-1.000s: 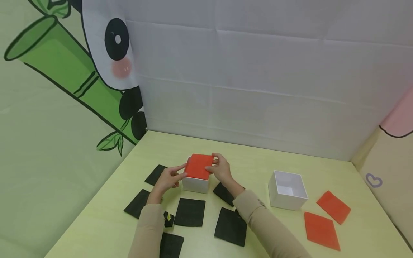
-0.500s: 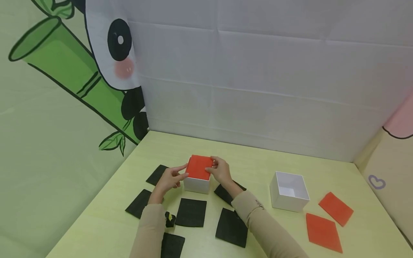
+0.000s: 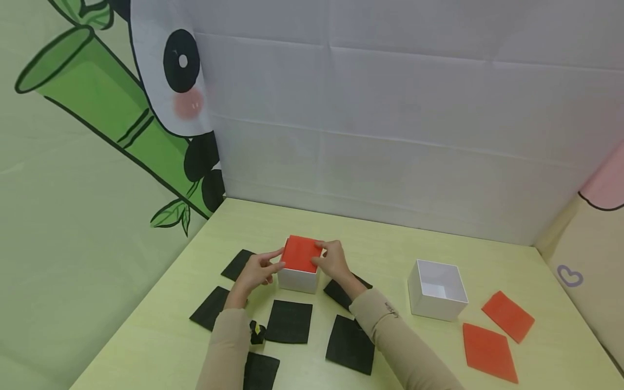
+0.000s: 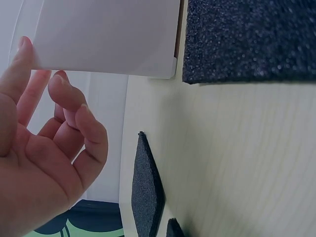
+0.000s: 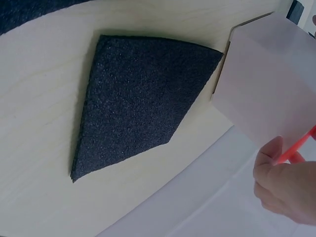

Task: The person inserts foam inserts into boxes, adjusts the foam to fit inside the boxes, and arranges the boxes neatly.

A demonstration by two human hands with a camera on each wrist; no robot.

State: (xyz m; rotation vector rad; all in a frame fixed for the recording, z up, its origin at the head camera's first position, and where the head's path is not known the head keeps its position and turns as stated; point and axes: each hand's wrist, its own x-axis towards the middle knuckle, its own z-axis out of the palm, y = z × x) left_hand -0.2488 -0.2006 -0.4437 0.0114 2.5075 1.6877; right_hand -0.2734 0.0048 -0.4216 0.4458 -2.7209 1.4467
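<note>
A red foam square [image 3: 298, 253] lies over the top of a white box [image 3: 297, 281] near the table's middle. My right hand [image 3: 333, 260] pinches the square's right edge between thumb and fingers; in the right wrist view the red sheet [image 5: 295, 149] shows edge-on in that grip. At the box's left side, my left hand [image 3: 254, 272] has its thumb and index finger extended to the edge. The left wrist view has that hand [image 4: 54, 158] by the white box wall [image 4: 108, 37], its other fingers loosely bent. The inside of this box is hidden under the square.
Several black foam pieces [image 3: 288, 322] lie around the covered box. A second white box [image 3: 437, 290], open-topped, stands to the right. Beyond it lie two red squares [image 3: 508, 316] [image 3: 489, 352]. A small black-and-yellow object [image 3: 257, 331] sits near the left sleeve.
The right fingers have drawn in slightly over the red square's right edge, and the square sits a little further left on the box. The left hand keeps its place at the box.
</note>
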